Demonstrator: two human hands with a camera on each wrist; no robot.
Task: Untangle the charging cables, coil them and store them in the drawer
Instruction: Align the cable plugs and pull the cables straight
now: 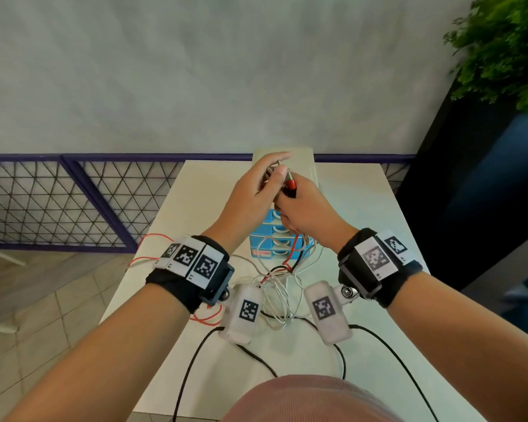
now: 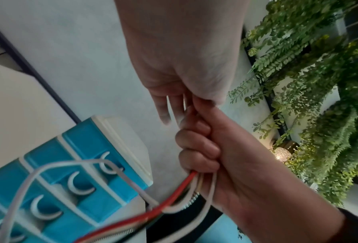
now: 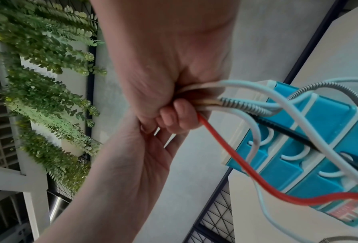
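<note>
Both hands are raised above a small blue drawer unit [image 1: 267, 239] [image 2: 80, 164] [image 3: 309, 148] whose drawers all look closed. My right hand [image 1: 302, 205] [image 2: 199, 148] [image 3: 169, 118] grips a bundle of charging cables [image 2: 169, 192] [image 3: 221, 148] in its fist: red, white, black and grey braided strands. My left hand [image 1: 279, 164] [image 2: 180, 105] [image 3: 136, 156] pinches the plug ends at the top of the bundle, beside a red plug [image 1: 290, 186]. The strands hang down into a loose tangle [image 1: 276, 280] on the white table [image 1: 195, 193].
A red cable loop [image 1: 153, 237] trails off the table's left edge. Black cords from the wrist cameras [image 1: 189, 360] cross the near part of the table. A purple mesh fence [image 1: 73, 202] runs behind, and a dark planter with green foliage [image 1: 506, 50] stands at right.
</note>
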